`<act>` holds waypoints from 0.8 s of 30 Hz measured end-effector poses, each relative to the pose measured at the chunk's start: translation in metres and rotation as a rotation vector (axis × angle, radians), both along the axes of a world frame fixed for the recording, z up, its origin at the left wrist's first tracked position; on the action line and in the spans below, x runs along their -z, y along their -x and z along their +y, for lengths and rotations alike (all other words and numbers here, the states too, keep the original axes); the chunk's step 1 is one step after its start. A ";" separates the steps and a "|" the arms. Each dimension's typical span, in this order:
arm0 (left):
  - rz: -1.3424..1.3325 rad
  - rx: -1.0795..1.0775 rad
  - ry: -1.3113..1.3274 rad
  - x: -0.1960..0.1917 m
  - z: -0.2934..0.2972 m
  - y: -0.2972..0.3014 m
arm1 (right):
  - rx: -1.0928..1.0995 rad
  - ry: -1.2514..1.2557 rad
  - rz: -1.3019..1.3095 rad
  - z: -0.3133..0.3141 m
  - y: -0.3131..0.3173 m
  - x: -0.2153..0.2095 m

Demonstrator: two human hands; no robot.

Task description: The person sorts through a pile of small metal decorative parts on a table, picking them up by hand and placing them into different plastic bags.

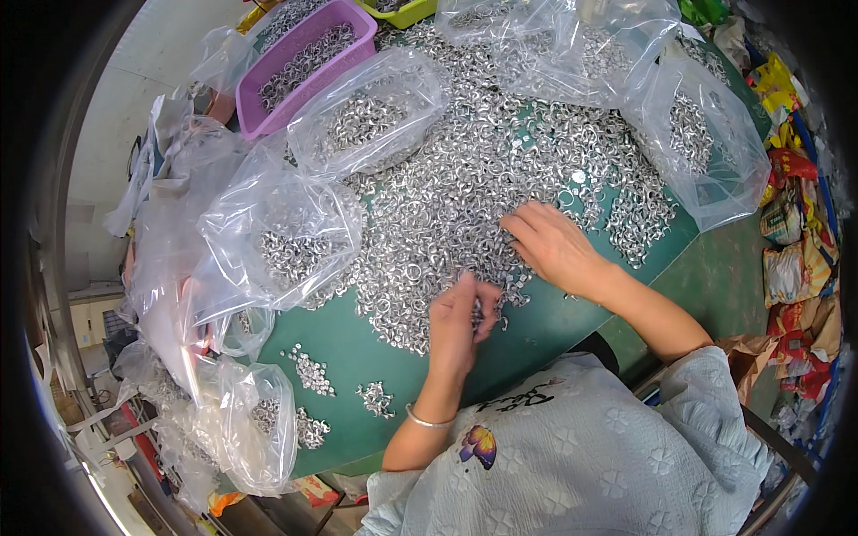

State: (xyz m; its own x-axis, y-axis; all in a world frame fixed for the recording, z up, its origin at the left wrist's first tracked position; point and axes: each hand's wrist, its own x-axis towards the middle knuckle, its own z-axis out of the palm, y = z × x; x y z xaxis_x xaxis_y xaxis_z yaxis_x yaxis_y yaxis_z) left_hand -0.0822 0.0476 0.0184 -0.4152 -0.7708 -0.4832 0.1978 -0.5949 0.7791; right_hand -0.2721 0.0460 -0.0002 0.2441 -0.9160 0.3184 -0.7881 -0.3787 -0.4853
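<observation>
A broad heap of small silvery metal rings (420, 214) covers much of the green tabletop (536, 335). At the heap's near edge, my left hand (456, 322) is curled with several rings showing between its thumb and fingers; a thin bangle circles that wrist. Farther right, my right hand (556, 250) reaches into the heap, its fingers bent together and the tips among the rings. Whatever those fingertips pinch is too small to make out.
Clear plastic bags holding rings stand at left (286, 241), top and right (697, 143). A purple basket (357, 45) of rings sits at the far left. Small separate piles (375, 399) lie near the left edge. Colourful packaging (791, 268) is stacked beyond the table's right side.
</observation>
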 end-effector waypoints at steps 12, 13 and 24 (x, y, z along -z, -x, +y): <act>-0.838 0.027 1.038 -0.003 -0.024 0.012 | 0.134 -0.127 -0.445 0.000 0.000 -0.003; -0.840 0.015 1.021 -0.001 -0.025 0.013 | 0.146 -0.210 -0.545 0.000 0.003 -0.006; -1.049 0.211 1.192 0.008 -0.031 0.036 | 0.228 -0.687 -1.177 0.000 0.031 -0.004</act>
State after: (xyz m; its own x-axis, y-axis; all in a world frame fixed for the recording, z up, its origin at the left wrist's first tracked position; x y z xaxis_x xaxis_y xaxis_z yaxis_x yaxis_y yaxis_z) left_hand -0.1182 0.0166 0.0101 -0.4454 -0.8733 0.1975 -0.7018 0.4775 0.5287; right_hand -0.3035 0.0464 0.0037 -0.0261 -0.9547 -0.2965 0.2008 0.2856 -0.9371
